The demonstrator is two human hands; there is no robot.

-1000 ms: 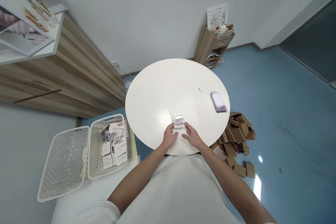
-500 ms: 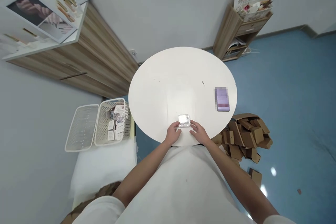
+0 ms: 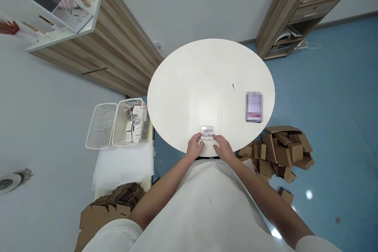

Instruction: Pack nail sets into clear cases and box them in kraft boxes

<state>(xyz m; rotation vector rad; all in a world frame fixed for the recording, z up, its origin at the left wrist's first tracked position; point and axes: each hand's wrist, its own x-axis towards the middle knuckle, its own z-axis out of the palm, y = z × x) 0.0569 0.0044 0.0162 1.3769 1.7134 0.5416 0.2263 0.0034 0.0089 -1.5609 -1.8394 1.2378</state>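
Note:
A small clear plastic case lies at the near edge of the round white table. Light glints off it, and small shiny pieces seem to be inside, too small to name. My left hand has its fingertips on the case's left side, with the thumb bent below the near corner. On the opposite side my right hand touches the right edge with its fingers, the thumb lower down. Between them the two hands hold the case flat by its sides.
A purple blurred box sits on the table's right side. On the left stands a white open basket with packets. Cardboard boxes are piled on the floor at right. Wooden cabinets line the wall.
The view has shifted and tilted, so the table sits higher in the picture. The glare on the case has lessened, showing pieces in it. My right fingers now reach its near right edge.

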